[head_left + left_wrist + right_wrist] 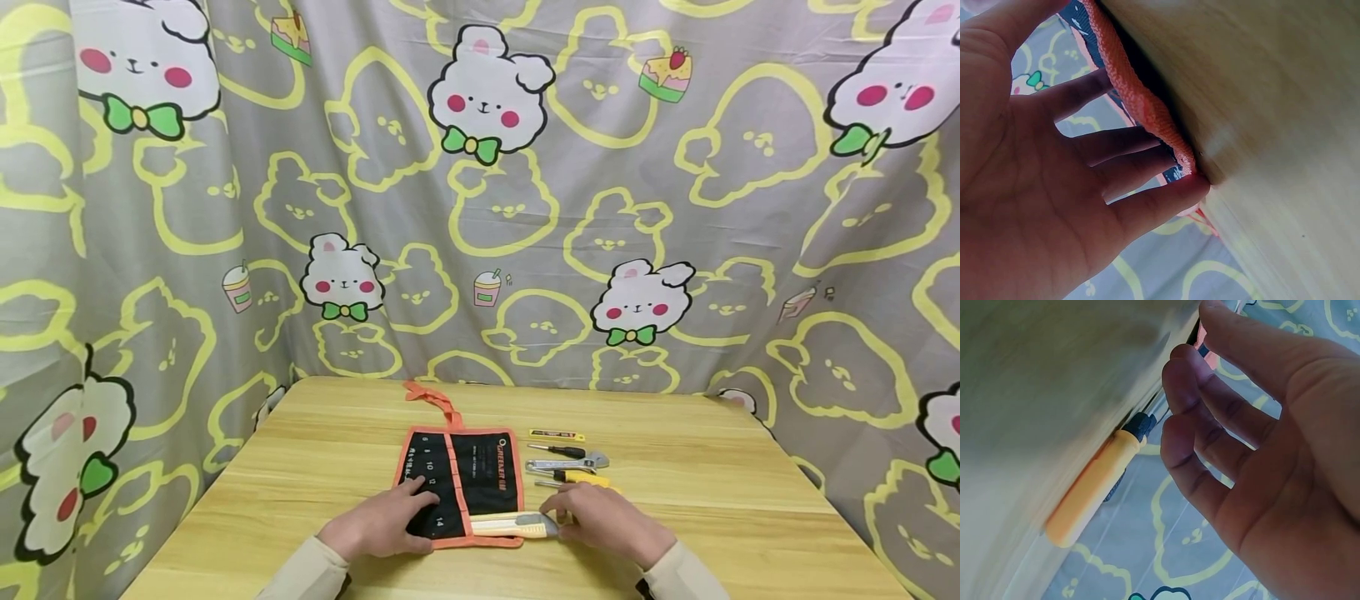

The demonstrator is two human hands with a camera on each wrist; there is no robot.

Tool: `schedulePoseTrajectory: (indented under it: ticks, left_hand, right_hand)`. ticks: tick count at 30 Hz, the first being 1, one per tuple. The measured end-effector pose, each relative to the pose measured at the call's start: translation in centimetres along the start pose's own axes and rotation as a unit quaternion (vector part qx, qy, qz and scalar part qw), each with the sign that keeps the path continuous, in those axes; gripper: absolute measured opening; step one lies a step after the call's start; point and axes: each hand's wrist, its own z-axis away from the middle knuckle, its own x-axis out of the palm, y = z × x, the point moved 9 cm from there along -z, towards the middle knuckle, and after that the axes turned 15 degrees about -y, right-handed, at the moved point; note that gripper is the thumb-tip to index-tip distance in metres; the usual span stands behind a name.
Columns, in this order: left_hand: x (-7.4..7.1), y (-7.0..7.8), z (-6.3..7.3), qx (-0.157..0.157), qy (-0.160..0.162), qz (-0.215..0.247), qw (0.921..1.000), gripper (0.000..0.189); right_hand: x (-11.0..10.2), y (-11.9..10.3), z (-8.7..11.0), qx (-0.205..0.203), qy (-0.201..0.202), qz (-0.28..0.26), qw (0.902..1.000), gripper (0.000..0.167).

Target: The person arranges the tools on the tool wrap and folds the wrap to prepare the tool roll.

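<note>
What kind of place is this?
It looks like a little curtained-off work spot, perhaps indoors: a bunny curtain hangs on three sides of a wooden table, and a tool pouch lies on top.

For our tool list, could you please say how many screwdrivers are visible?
2: the black-handled one beyond the wrench, the yellow-handled one beside the right hand; others may be hidden.

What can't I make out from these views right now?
- Utility knife: left end, head view, hidden by the pouch pocket.
- Pouch's lower left part: head view, covered by the left hand.
- Right hand: whether it grips the knife; head view too small, right wrist view cut by its top edge.
- Yellow strip: label too small, head view.
</note>
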Motion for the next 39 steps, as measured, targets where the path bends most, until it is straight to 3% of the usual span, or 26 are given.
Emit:
schedulePoseTrajectory:
  ticks: [39]
  left_hand:
    - [0.0, 0.1, 0.0, 0.003, 0.0, -0.003, 1.0, 0.061]
  right_hand:
    - [0.5, -1.8, -1.1, 0.001, 0.005, 0.021, 0.9998, 0.032]
